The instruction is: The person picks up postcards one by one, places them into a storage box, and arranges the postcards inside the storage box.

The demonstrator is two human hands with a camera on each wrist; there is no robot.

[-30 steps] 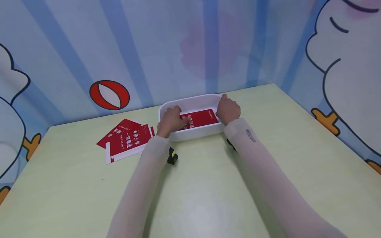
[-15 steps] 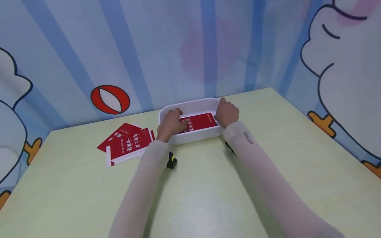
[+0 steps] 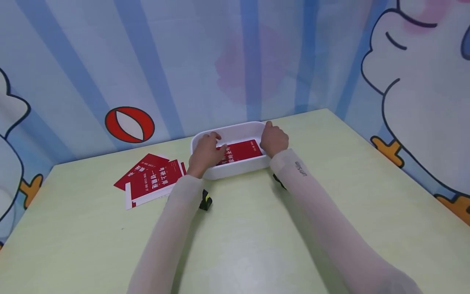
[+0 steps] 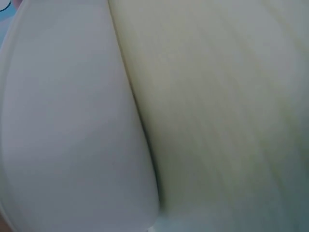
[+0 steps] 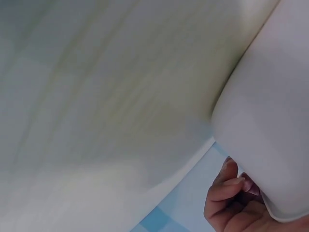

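Observation:
A shallow white plastic tray (image 3: pixel 238 166) stands at the back of the table, with a red card (image 3: pixel 245 150) bearing white print lying in it. My left hand (image 3: pixel 207 152) is over the tray's left end, thumb spread across the card's left part; its fingertips are partly hidden, and I cannot tell whether they grip anything. At the other end my right hand (image 3: pixel 274 139) grips the tray's right rim. In the right wrist view, curled fingers (image 5: pixel 231 200) show beside the outer wall. The left wrist view is mostly filled by the tray's side (image 4: pixel 77 125).
Several red-and-white cards (image 3: pixel 156 179) overlap on the table (image 3: pixel 235 237) left of the tray. A curtain (image 3: pixel 176 65) with blue stripes and cartoon figures rises right behind the table's back edge. Black straps (image 3: pixel 205 201) hang below my sleeves.
The head view has shifted a little, so the whole scene sits slightly farther left and lower. Hands, tray and cards keep the same places relative to one another.

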